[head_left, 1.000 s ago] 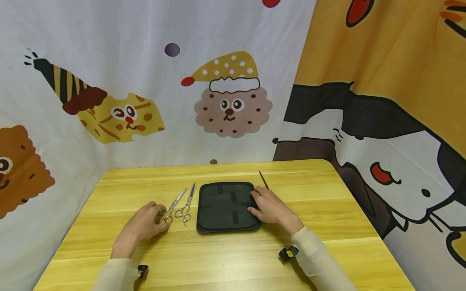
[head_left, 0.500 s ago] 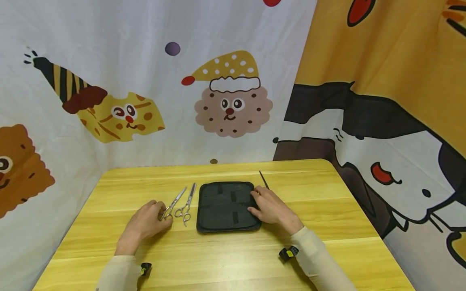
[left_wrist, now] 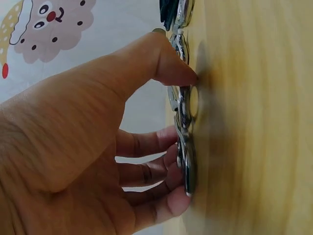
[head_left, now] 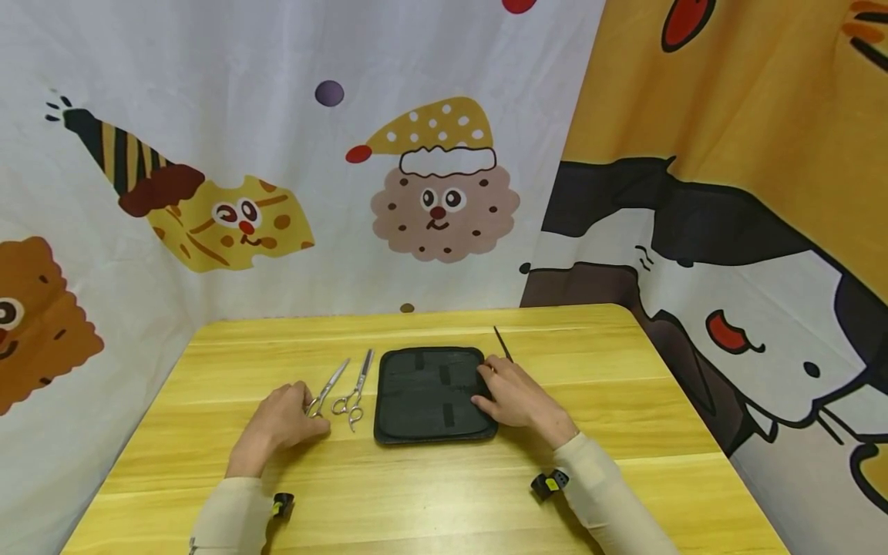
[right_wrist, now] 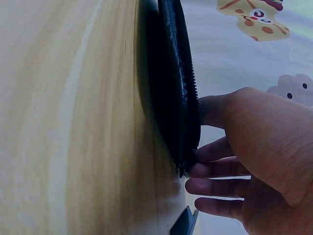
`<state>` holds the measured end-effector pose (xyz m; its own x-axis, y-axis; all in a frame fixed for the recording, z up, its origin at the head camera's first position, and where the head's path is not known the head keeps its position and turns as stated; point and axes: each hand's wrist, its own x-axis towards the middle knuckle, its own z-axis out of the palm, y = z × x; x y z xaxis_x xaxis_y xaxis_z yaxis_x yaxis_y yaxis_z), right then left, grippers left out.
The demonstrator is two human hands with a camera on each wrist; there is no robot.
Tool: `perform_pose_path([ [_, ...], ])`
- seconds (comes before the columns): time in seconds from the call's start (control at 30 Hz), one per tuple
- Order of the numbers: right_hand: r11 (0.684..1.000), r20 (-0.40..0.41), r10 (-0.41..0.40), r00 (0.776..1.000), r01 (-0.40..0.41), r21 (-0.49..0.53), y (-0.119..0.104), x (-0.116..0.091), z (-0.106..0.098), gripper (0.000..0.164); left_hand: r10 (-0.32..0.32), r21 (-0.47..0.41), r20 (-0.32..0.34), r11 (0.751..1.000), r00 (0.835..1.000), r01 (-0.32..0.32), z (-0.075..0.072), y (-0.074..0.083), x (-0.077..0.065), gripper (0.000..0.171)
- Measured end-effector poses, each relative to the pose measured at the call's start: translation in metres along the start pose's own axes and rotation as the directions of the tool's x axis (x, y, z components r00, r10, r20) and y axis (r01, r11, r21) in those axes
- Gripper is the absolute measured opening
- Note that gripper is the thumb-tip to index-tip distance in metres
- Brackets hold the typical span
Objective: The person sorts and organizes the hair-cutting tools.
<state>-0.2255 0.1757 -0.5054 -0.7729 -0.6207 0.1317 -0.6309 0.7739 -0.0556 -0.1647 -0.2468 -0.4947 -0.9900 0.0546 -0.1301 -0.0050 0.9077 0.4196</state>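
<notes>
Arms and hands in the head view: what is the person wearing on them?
Both arms are in long, snug cream sleeves, the left sleeve and the right sleeve. Each wrist carries a small black device with a yellow patch. The hands are bare, with no gloves.

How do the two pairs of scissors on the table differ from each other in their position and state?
The left scissors are gripped at the handles by the left hand, while the right scissors lie untouched. The left scissors lie farther from the black case; the right scissors lie next to its left edge. The left scissors lean more to the right than the right scissors. Both are silver, closed and flat on the table, tips pointing away from the person.
</notes>
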Motion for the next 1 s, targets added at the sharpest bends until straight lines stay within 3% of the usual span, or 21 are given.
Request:
perform_pose_path([
  [0.37, 1.000, 0.002, 0.008, 1.000, -0.008, -0.004, -0.0006, -0.0008, -0.0010, 0.063, 0.018, -0.018, -0.013, 1.000, 1.000, -0.018, 0.0009, -0.0024, 0.0001, 0.046],
  [0.73, 1.000, 0.028, 0.027, 0.999, -0.027, 0.006, -0.0012, -0.0013, -0.0024, 0.063, 0.074, 0.115, -0.065, 0.991, 0.995, -0.067, -0.0032, -0.0020, -0.0045, 0.041],
  [1.0, 1.000, 0.037, 0.028, 0.999, -0.028, -0.002, -0.0014, -0.0015, -0.0029, 0.064, 0.092, 0.149, -0.098, 0.986, 0.991, -0.077, -0.0030, -0.0032, -0.0064, 0.038],
])
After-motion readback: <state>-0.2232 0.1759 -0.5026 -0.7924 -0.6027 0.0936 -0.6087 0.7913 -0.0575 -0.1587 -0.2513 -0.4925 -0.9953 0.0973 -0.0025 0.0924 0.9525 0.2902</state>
